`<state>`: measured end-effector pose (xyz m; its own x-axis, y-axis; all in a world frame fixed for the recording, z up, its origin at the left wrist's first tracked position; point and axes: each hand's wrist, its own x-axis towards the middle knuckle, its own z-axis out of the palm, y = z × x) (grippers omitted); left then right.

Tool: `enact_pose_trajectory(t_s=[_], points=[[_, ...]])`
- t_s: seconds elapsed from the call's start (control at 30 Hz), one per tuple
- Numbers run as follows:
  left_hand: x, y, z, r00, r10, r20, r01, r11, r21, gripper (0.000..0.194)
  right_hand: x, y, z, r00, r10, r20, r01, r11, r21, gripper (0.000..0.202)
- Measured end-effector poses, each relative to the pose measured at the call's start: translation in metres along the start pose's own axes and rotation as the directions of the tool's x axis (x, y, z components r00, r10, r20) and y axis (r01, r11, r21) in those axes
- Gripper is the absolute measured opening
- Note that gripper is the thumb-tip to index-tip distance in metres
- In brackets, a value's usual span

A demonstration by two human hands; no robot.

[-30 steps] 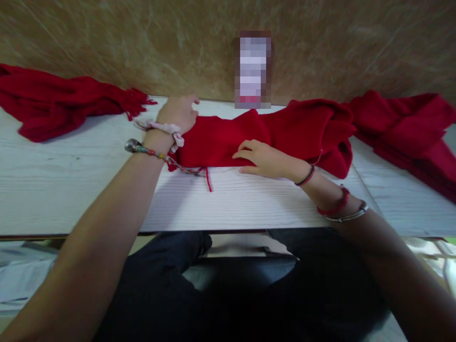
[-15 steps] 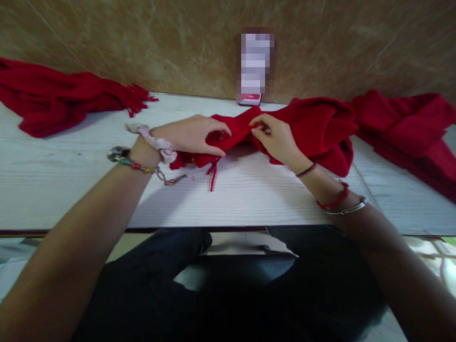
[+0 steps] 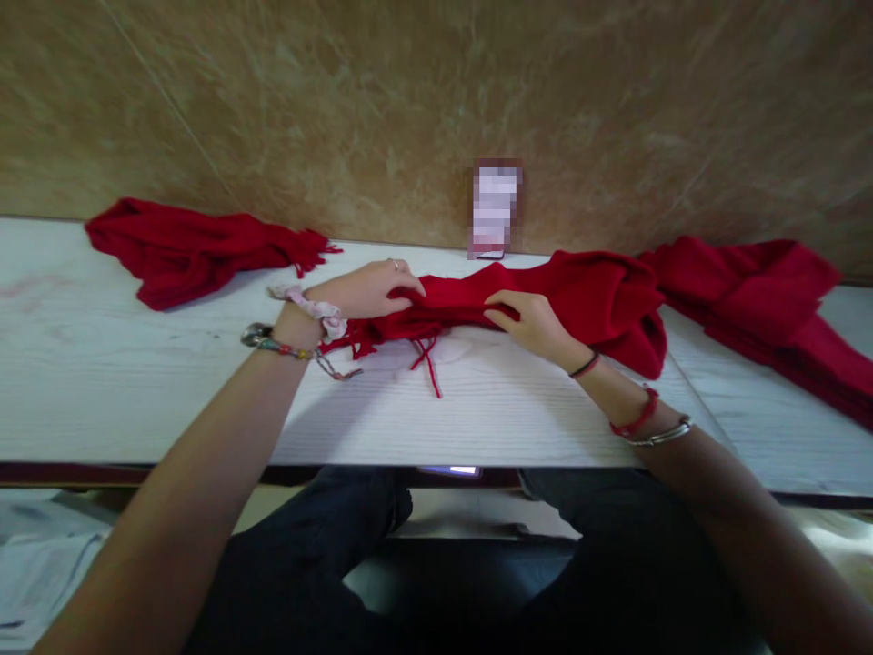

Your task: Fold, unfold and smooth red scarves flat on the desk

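Note:
A red fringed cloth (image 3: pixel 587 300) lies bunched across the white table in front of me, its tasselled end to the left. My left hand (image 3: pixel 368 293) pinches the cloth near that end, thumb and fingers curved round a fold. On the middle stretch, my right hand (image 3: pixel 528 320) grips the lower edge between thumb and forefinger. Some loose red strands (image 3: pixel 428 364) hang from the cloth toward the table's front edge.
Another red fringed cloth (image 3: pixel 197 250) lies at the back left, and folded red cloth (image 3: pixel 757 291) at the right. A phone (image 3: pixel 496 209) leans on the brown marbled wall (image 3: pixel 341 109) behind the white table (image 3: pixel 170 391).
The view has shifted, so the table and cloths appear lower. My left hand has closed more on the cloth, and the stretch between my hands lies flatter.

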<state>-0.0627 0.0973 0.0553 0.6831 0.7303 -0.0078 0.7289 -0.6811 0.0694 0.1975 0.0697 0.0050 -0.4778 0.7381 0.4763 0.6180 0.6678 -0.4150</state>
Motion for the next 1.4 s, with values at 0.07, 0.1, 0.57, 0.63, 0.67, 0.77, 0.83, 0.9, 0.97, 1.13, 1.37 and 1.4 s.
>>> enact_pose_trajectory(t_s=[0.07, 0.1, 0.57, 0.63, 0.67, 0.77, 0.83, 0.9, 0.97, 1.13, 1.37, 1.4], points=[[-0.004, 0.001, -0.004, 0.999, 0.013, 0.034, -0.014, 0.999, 0.048, 0.037, 0.0, 0.001, 0.0, 1.0, -0.001, 0.016, 0.001, 1.0, 0.018, 0.012], [-0.006, 0.001, -0.007, 0.998, 0.008, 0.056, -0.012, 0.997, 0.073, 0.04, 0.0, 0.001, 0.001, 1.0, -0.001, 0.026, 0.001, 1.0, 0.017, 0.01], [-0.023, 0.001, -0.042, 0.957, -0.142, -0.253, 0.181, 0.974, 0.138, 0.034, 0.016, -0.007, -0.01, 0.98, 0.173, -0.095, -0.154, 0.971, 0.183, 0.018], [-0.023, 0.002, -0.037, 0.954, -0.166, -0.249, 0.213, 0.962, 0.172, 0.036, 0.018, -0.012, -0.011, 0.967, 0.224, -0.119, -0.187, 0.947, 0.26, 0.01], [-0.023, 0.001, -0.032, 0.951, -0.201, -0.236, 0.25, 0.948, 0.197, 0.038, 0.02, -0.014, -0.011, 0.959, 0.254, -0.126, -0.205, 0.928, 0.311, 0.009], [-0.021, -0.004, -0.019, 0.923, -0.351, -0.161, 0.38, 0.897, 0.226, 0.035, 0.023, -0.017, -0.015, 0.923, 0.352, -0.159, -0.23, 0.832, 0.505, 0.014], [-0.021, -0.007, -0.018, 0.912, -0.39, -0.129, 0.407, 0.9, 0.155, 0.028, 0.026, -0.016, -0.022, 0.885, 0.414, -0.213, -0.21, 0.762, 0.613, 0.018], [-0.025, -0.008, -0.026, 0.909, -0.371, -0.192, 0.386, 0.922, 0.046, 0.026, 0.028, -0.013, -0.033, 0.843, 0.45, -0.295, -0.172, 0.744, 0.646, 0.019], [-0.032, -0.005, -0.04, 0.873, -0.359, -0.329, 0.365, 0.93, -0.048, 0.027, 0.03, -0.011, -0.046, 0.807, 0.438, -0.396, -0.144, 0.796, 0.588, 0.019], [-0.045, 0.001, -0.058, 0.883, -0.387, -0.265, 0.355, 0.921, -0.161, 0.034, 0.03, -0.015, -0.067, 0.936, 0.245, -0.251, -0.222, 0.968, 0.119, 0.007], [-0.043, 0.002, -0.056, 0.905, -0.387, -0.177, 0.349, 0.913, -0.21, 0.034, 0.057, -0.019, -0.07, 0.935, 0.168, -0.312, -0.235, 0.953, -0.192, 0.017], [-0.044, 0.002, -0.058, 0.884, -0.409, -0.225, 0.37, 0.908, -0.197, 0.036, 0.064, -0.021, -0.067, 0.916, 0.145, -0.375, -0.232, 0.952, -0.198, 0.021]])
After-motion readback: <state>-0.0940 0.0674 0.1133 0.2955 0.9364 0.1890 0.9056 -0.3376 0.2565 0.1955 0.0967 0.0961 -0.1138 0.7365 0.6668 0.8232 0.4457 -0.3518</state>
